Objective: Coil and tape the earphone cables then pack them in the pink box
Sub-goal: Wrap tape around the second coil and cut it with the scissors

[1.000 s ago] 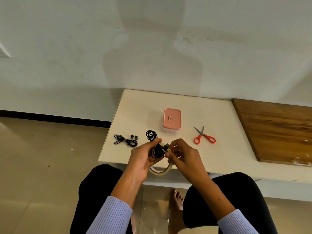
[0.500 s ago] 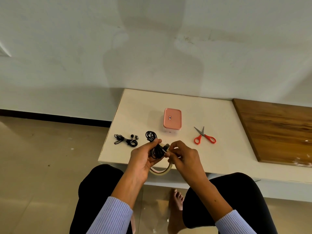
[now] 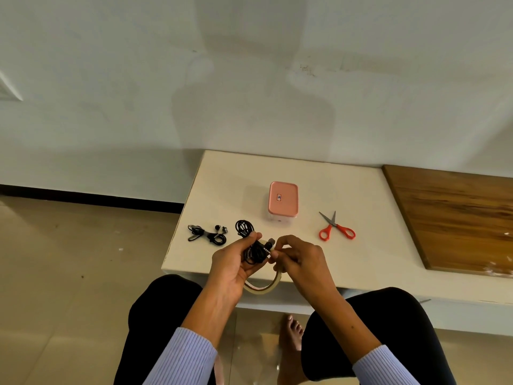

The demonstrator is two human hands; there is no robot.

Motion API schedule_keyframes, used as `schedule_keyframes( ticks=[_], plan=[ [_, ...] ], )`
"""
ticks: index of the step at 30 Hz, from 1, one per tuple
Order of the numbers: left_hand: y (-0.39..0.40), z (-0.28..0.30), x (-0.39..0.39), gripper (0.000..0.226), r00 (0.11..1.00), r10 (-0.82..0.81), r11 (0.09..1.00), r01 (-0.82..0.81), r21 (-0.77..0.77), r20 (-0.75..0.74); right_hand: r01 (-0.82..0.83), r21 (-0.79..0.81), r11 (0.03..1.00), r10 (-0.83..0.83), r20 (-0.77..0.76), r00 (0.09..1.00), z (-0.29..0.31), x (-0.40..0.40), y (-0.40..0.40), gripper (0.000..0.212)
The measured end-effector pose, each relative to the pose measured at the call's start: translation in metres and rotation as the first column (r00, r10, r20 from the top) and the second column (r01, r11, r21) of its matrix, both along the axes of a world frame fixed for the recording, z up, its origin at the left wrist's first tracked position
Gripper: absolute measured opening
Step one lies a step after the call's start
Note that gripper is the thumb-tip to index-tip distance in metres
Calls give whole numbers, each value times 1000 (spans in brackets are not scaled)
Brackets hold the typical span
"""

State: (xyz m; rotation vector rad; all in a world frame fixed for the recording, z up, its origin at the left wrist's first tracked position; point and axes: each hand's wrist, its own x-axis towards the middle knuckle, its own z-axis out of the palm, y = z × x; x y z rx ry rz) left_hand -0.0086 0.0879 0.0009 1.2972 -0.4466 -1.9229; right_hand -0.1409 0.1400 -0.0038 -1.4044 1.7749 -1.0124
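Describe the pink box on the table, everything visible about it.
The pink box is a small rounded-rectangular container, plastic by its look, with a salmon-pink lid closed on a paler, translucent-looking base. A small dark label sits at the lid's centre. It stands flat on the white table, beyond both hands, left of the scissors in the picture. Nothing touches it but the table.

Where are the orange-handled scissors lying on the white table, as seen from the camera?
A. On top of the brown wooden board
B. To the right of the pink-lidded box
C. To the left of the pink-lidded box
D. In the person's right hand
B: the orange-handled scissors lie on the white table, right of the pink-lidded box and short of the brown wooden board.
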Motion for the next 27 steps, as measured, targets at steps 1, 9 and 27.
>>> schedule_keyframes(
  ticks=[1, 9, 27],
  plan=[
    [0, 0, 0, 12, 1000, 0, 1000, 0, 3, -2, -6, 0, 1000, 6, 1, 1000, 0, 0, 0, 7],
    [-4, 3, 2, 11, 1000, -1, 1000, 1, 15, -24, 19, -13, 1000, -17, 126, 992, 3, 1, 4, 17],
    [-8, -1, 3, 21, 988, -24, 995, 39, -91, 155, -220, -263, 939, 43, -547, 836, -8, -4, -1, 4]
  ],
)
